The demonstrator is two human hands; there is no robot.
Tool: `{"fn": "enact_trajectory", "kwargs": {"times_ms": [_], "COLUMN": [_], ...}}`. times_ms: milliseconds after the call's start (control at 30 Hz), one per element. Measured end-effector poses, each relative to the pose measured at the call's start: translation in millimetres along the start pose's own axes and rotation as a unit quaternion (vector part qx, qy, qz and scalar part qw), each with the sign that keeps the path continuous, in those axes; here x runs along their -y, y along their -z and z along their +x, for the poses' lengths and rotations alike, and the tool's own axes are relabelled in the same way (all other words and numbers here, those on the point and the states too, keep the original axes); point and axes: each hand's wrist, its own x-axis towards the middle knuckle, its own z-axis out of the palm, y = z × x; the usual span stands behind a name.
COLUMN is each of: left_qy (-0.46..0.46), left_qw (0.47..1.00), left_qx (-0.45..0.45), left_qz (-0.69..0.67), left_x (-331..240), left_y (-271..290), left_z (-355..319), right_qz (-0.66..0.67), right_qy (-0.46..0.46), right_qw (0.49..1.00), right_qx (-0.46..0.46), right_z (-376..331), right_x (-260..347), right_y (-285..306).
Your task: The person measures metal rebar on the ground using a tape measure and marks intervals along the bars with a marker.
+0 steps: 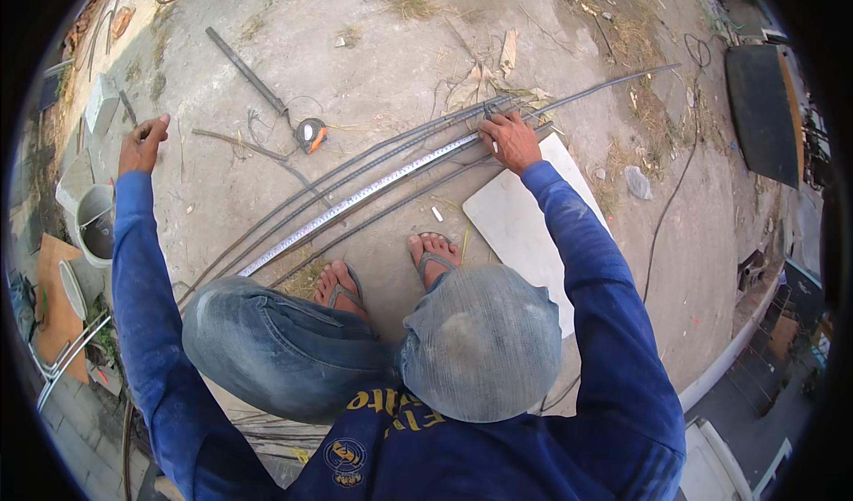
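Note:
My right hand (513, 143) is closed at the far end of a long white measuring strip (373, 188), its fingertips down on it and close to the steel bars (333, 165) beside it. The strip lies slantwise on the ground among several long dark bars, running down toward my left knee. Out to the left, my left hand (142, 150) is raised with its fingers curled. A short dark rod (128, 107) sticks up from its fingers. Beyond the bars lies a tape measure case (311, 134) in black and orange, touching the end of a dark pipe (244, 68).
A pale flat board (524, 212) lies under my right forearm. At the left stand a grey bucket (95, 226) and a pale block (101, 103). A black cable (675, 190) snakes down the right side, near a dark panel (762, 115). My sandalled feet are close to the bars.

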Motion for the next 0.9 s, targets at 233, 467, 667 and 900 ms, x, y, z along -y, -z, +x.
{"fn": "enact_trajectory", "kwargs": {"times_ms": [233,467,667,900], "left_qy": [0.31,0.322,0.273,0.238], "left_qw": [0.914,0.918,0.945,0.963], "left_qx": [0.001,0.018,0.037,0.053], "left_qz": [-0.263,-0.23,-0.177,-0.118], "left_x": [170,168,145,131], "left_y": [-135,-193,-208,-219], "left_z": [-215,-289,-296,-304], "right_qz": [-0.013,-0.03,-0.026,-0.008], "right_qy": [0.027,0.056,0.044,0.011], "right_qw": [0.999,0.998,0.998,0.996], "right_qx": [0.011,0.02,0.041,0.084], "right_z": [-14,-14,-15,-12], "right_x": [1,5,6,-2], "right_y": [48,73,54,30]}}
